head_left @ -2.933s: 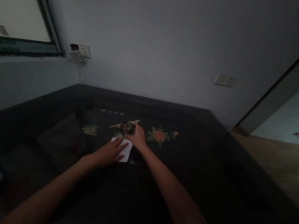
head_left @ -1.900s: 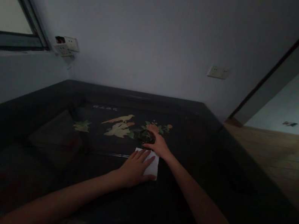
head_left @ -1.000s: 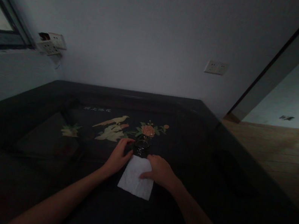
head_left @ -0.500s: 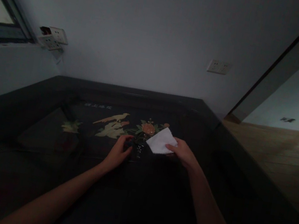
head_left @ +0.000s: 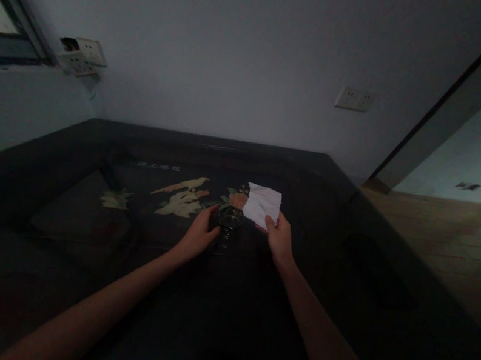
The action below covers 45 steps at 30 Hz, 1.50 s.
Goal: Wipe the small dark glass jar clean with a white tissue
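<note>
My left hand (head_left: 200, 232) curls around the left side of a small clear glass vessel (head_left: 230, 218) with a round rim; it looks like a cup, though the dimness hides its exact kind. The vessel's reflection shows on the glossy black tabletop (head_left: 210, 304). In my right hand (head_left: 279, 239) is a white folded tissue (head_left: 263, 203), pinched at its lower right corner between thumb and fingers. The tissue stands to the right of the glass vessel, its left edge close to the rim and partly covering a painted flower (head_left: 238, 199).
A pale bird picture (head_left: 182, 196) and small characters decorate the dark tabletop left of centre. Behind the table rises a wall with a socket plate (head_left: 355, 99); more sockets (head_left: 83, 55) sit near the left corner. Wooden floor (head_left: 435, 228) lies to the right.
My right hand has moved left and turned, swinging the tissue more upright beside the glass vessel. My left hand has shifted slightly right and up, and the vessel shows more clearly.
</note>
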Motion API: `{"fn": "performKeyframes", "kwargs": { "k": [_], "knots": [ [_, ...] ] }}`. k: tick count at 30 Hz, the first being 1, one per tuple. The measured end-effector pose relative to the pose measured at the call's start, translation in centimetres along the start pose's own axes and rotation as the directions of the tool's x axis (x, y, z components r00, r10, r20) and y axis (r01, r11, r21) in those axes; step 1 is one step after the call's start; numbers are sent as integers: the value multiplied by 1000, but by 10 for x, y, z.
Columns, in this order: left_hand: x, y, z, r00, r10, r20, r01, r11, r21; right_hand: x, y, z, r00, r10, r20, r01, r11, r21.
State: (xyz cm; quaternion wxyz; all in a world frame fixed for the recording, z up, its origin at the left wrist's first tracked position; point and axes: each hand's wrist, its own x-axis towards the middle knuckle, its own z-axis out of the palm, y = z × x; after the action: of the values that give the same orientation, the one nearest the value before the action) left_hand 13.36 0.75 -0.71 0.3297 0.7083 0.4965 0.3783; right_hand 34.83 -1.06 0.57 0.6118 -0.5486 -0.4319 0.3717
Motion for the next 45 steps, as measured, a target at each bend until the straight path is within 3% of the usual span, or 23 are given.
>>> {"fn": "performKeyframes", "kwargs": {
  "k": [6, 9, 13, 20, 22, 26, 28, 31, 34, 40, 43, 45],
  "knots": [
    [-4, 5, 5, 991, 117, 58, -126, 971, 202, -10, 13, 16, 992, 78, 96, -83, 995, 53],
    [-5, 6, 6, 992, 95, 77, -113, 953, 280, -17, 14, 21, 984, 116, 133, -134, 981, 140],
    [-3, 2, 8, 999, 50, 15, -52, 971, 234, -24, 8, 25, 972, 149, 181, -195, 944, 266],
    [-4, 9, 3, 997, 30, -68, -40, 988, -147, -32, -7, 31, 964, 168, 206, -243, 870, 429],
    [-6, 16, 0, 999, 17, -44, -32, 938, -345, -36, -16, 32, 965, 150, 214, -238, 841, 486],
    [-12, 29, -2, 998, 54, 41, -14, 752, -659, -44, -32, 33, 971, 102, 218, -208, 813, 545],
    [-16, 35, -1, 998, 25, 63, 30, 670, -741, -44, -36, 31, 976, 77, 205, -178, 826, 535],
    [-22, 43, 2, 976, -21, 215, 194, 520, -832, -39, -38, 26, 990, 16, 138, -84, 860, 503],
    [-23, 45, 2, 943, -57, 327, 317, 442, -839, -29, -37, 19, 997, -53, 62, 18, 884, 468],
    [-19, 42, 1, 906, -41, 421, 391, 459, -798, -21, -38, 7, 986, -161, 36, 144, 946, 291],
    [-19, 42, 4, 910, -31, 413, 377, 473, -796, -25, -39, 5, 975, -180, 133, 170, 982, 82],
    [-19, 41, 6, 927, -38, 373, 344, 485, -804, -28, -40, 4, 943, -243, 227, 263, 962, -65]
  ]
}}
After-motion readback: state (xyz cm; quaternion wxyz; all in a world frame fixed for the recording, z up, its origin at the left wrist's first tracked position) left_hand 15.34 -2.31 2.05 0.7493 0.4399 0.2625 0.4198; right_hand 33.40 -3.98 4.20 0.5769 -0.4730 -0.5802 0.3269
